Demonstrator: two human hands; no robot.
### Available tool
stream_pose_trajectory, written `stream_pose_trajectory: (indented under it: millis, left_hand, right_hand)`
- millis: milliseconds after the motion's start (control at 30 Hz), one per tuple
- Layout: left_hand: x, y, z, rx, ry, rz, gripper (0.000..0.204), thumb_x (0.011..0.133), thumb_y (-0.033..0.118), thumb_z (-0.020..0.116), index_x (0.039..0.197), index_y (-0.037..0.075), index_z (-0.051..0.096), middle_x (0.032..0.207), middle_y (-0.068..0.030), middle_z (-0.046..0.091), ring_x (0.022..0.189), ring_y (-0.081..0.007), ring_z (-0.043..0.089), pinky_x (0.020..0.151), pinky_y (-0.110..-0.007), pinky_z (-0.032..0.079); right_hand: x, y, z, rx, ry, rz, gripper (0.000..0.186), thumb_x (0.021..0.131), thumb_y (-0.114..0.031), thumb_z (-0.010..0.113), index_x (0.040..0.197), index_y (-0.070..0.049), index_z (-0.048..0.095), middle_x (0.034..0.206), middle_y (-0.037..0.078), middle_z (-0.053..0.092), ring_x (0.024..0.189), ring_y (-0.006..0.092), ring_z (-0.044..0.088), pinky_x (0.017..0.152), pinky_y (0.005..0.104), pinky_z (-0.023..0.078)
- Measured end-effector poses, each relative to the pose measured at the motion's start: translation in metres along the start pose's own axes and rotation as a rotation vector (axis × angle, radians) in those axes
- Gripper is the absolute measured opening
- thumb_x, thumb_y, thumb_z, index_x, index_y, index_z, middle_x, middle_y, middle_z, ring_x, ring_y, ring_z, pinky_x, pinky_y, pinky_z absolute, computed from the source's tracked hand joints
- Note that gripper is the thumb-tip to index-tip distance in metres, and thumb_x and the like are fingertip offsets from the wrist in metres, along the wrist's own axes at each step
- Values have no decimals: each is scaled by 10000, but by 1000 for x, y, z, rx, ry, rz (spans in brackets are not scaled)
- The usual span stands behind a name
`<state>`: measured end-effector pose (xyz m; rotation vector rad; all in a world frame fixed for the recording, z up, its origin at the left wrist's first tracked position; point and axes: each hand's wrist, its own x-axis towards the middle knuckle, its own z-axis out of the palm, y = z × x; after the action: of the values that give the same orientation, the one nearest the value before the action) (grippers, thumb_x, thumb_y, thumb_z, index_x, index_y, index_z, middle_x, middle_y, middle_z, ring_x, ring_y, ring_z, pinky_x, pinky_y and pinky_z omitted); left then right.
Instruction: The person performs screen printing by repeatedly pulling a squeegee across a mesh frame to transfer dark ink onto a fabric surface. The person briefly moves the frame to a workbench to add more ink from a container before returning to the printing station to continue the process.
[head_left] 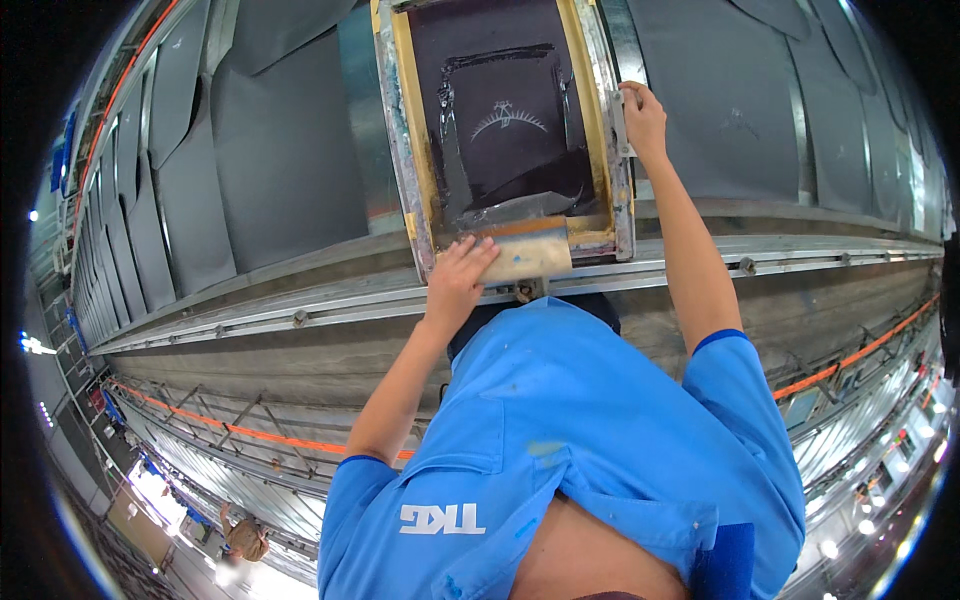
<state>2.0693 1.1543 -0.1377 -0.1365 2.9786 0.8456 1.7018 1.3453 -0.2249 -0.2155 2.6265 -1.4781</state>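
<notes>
A screen-printing frame (405,150) lies in front of me, its metal edges lined with yellow tape. Its dark mesh (490,90) bears a pale curved, spiky design and wet-looking black ink (530,180) smeared around it, thickest toward the near end. Across that near end rests a squeegee (535,256) with a broad pale handle. My left hand (462,272) is closed over the left part of that handle. At the frame's right side, my right hand (645,122) has bent fingers gripping the edge by a small metal bracket; its fingertips are partly hidden.
Dark grey sheets (285,160) lie along the long table on both sides of the frame. A metal rail (330,309) runs along the table's near edge. Behind me are an orange strip (240,428) and another long table. Another person (245,538) is far off at lower left.
</notes>
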Motion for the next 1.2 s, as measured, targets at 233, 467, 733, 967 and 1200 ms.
stream_pose_trajectory:
  millis: [233, 467, 733, 967, 1200]
  left_hand:
    - [46, -13, 11, 142, 83, 89, 697, 675, -51, 701, 1342, 139, 625, 1418, -49, 597, 1331, -315, 523, 1135, -483, 397]
    - [200, -64, -46, 22, 131, -8, 502, 762, -15, 671, 1236, 147, 701, 1196, -113, 710, 1113, -315, 665, 984, -404, 516]
    - [272, -71, -72, 34, 92, -142, 427, 765, 36, 702, 1177, 146, 735, 1094, -150, 728, 1039, -328, 688, 934, -396, 527]
    - [139, -51, -9, 123, 94, 12, 519, 702, -29, 694, 1191, 141, 727, 1247, -75, 700, 1171, -284, 647, 1024, -393, 504]
    - [157, -51, -35, -12, 128, 70, 509, 741, -73, 675, 1211, 119, 706, 1253, -79, 694, 1204, -277, 632, 1080, -384, 477]
  right_hand:
    - [2, -12, -20, -198, -150, -43, 311, 1008, -329, 543, 1215, -149, 691, 941, 186, 688, 856, 332, 668, 810, 446, 516]
    - [9, -103, -24, -418, -344, -722, 511, 939, -463, 634, 1289, -91, 656, 1187, 128, 664, 1129, 339, 612, 951, 436, 512]
    - [39, -94, 41, -378, -474, -632, 370, 800, -142, 747, 1152, -48, 681, 1112, 134, 657, 1098, 345, 612, 967, 428, 501]
    - [-102, -59, 7, -300, -450, -588, 443, 719, -9, 744, 1152, -14, 650, 1172, 138, 633, 1092, 328, 596, 979, 413, 496]
    - [-79, -78, -1, -292, -440, -626, 445, 757, -32, 730, 1193, -28, 642, 1179, 161, 638, 1148, 333, 600, 998, 425, 488]
